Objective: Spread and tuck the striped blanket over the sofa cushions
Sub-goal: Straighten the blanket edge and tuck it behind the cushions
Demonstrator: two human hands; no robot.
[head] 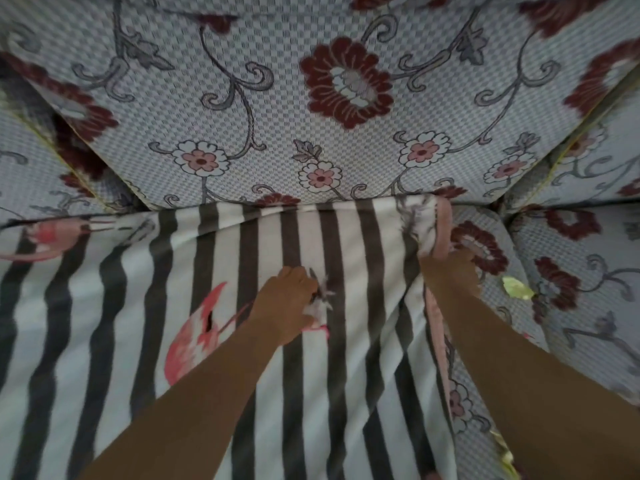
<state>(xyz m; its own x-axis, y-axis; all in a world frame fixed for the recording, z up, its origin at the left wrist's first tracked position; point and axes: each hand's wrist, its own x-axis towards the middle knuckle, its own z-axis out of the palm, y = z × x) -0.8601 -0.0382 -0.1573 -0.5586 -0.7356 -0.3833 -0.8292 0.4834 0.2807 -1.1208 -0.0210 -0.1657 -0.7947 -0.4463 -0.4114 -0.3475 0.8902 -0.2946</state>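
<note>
The striped blanket, black and white with pink flamingo prints, lies over the sofa seat cushion from the left edge to the middle right. Its far edge is pushed into the gap under the floral back cushion. My left hand is closed on a bunch of the blanket near the middle. My right hand grips the blanket's pink-trimmed right edge, which is folded up against the seat. The uncovered floral seat cushion shows to the right of that edge.
Floral back cushions flank the middle one at left and right. A small yellow-green scrap lies on the bare seat cushion. Yellow-green trim shows at the seat's front right edge.
</note>
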